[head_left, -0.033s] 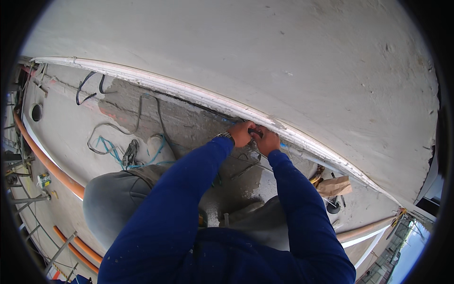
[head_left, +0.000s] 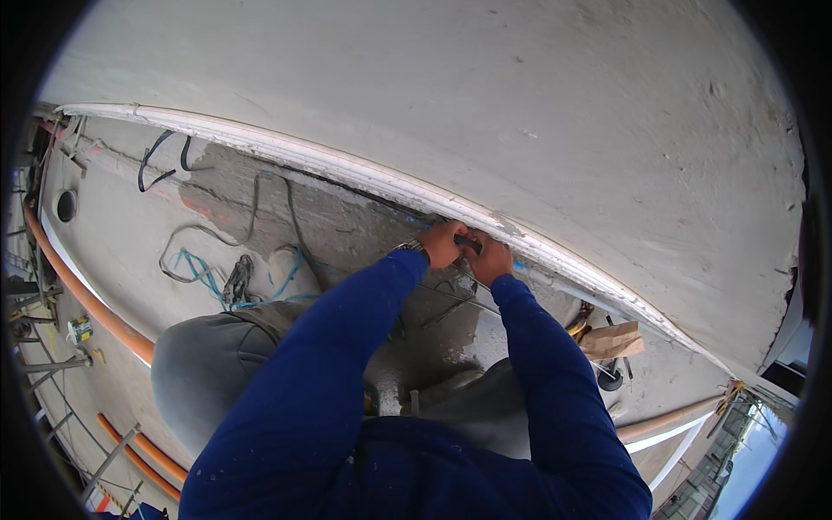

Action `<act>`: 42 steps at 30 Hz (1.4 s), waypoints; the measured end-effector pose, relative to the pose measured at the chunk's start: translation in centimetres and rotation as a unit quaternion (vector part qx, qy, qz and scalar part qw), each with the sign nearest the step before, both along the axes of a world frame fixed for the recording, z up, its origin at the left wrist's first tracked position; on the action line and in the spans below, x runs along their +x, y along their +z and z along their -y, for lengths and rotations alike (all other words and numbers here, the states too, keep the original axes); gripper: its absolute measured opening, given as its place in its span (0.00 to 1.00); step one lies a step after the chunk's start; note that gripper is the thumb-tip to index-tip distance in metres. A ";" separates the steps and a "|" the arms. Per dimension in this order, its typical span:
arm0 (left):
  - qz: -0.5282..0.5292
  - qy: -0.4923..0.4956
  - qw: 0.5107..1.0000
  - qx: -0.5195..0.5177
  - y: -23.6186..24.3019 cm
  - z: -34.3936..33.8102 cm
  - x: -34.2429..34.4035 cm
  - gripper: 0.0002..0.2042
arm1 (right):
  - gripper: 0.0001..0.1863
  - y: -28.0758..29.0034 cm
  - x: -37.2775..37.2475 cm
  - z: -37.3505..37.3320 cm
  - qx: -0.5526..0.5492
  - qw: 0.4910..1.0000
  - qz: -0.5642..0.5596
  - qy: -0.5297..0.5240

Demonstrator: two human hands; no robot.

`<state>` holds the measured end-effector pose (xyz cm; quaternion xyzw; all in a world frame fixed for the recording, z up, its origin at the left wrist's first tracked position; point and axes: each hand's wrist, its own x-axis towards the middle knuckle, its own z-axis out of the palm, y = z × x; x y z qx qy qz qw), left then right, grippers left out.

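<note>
My left hand [head_left: 440, 244], with a metal-banded watch at the wrist, and my right hand [head_left: 491, 257] are close together at the foot of the wall. Both are closed on a short dark piece [head_left: 468, 243] that looks like black cable or tubing. Fingers of both hands press round its ends, and part of it is hidden. Just beyond my hands runs a long white ridged strip [head_left: 364, 173] along the base of the wall. A thin bent rod [head_left: 451, 312] lies on the damp grey floor below my hands.
Black cable ends [head_left: 156, 163] stick up at the far left. A grey strap [head_left: 186, 232] and tangled blue cord [head_left: 204, 273] lie left of my knee. A brown paper bag [head_left: 611, 341] is to the right. Orange pipe [head_left: 87, 290] curves along the left, beside a round hole [head_left: 67, 205].
</note>
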<state>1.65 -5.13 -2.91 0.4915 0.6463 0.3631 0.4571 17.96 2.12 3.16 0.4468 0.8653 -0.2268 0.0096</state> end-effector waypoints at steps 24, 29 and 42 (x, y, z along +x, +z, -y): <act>-0.101 0.180 0.978 0.037 1.2 6.4 3.7 0.16 | 0.29 -0.6 0.7 -3.0 -0.177 0.982 0.019 0.069; 0.285 0.362 0.881 -0.112 -2.0 3.7 6.1 0.17 | 0.29 -1.1 0.3 -3.0 -0.179 0.980 0.032 0.074; 0.529 0.426 0.721 -0.137 -3.8 2.2 5.8 0.22 | 0.29 0.4 -0.4 -3.1 -0.209 0.975 0.045 0.063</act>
